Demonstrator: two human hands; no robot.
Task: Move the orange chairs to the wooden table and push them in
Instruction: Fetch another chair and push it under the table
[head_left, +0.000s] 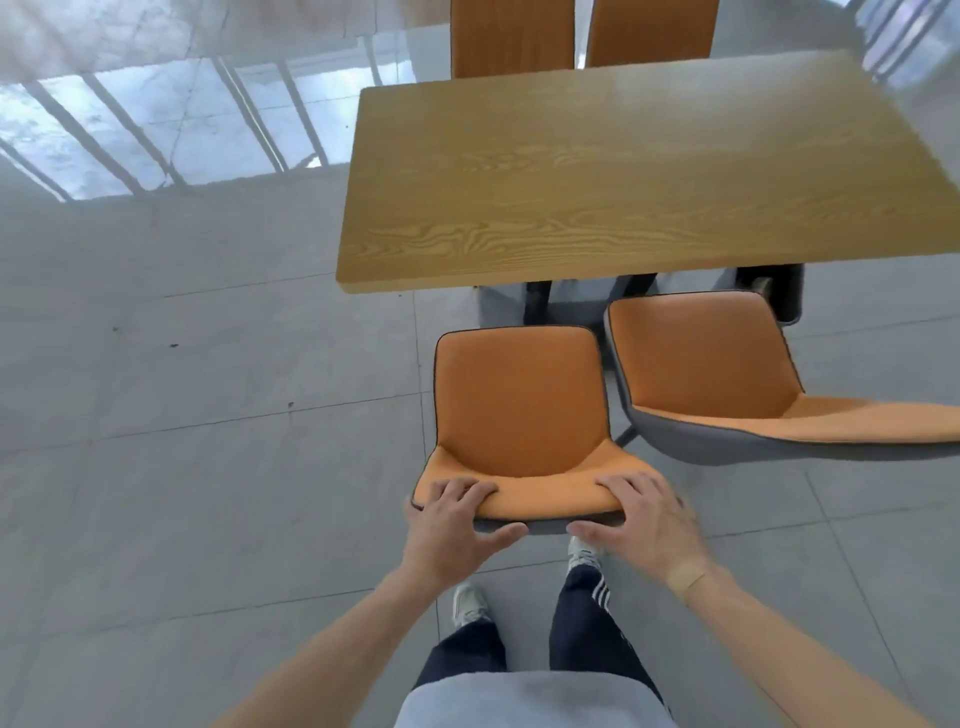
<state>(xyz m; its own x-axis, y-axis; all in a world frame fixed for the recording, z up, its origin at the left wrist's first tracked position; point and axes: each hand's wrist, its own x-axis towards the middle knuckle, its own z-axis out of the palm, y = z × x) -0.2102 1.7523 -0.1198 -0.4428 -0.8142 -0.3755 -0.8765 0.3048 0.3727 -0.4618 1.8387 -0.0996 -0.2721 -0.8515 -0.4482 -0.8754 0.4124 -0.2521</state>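
Observation:
An orange chair (519, 400) stands on the floor just short of the wooden table (597, 171), its seat facing the table's near edge. My left hand (457, 525) grips the left end of the chair's backrest top, fingers over the front and thumb behind. My right hand (644, 519) grips the right end the same way. A second orange chair (706, 358) stands to the right, its seat front just short of the table edge. Two more orange chair backs (511, 36) rise beyond the table's far side.
Grey tiled floor (208, 415) spreads wide to the left and behind me. The table's dark base (537, 301) shows under the near edge, between the two near chairs. My feet stand right behind the held chair. Window light reflects on the floor at the far left.

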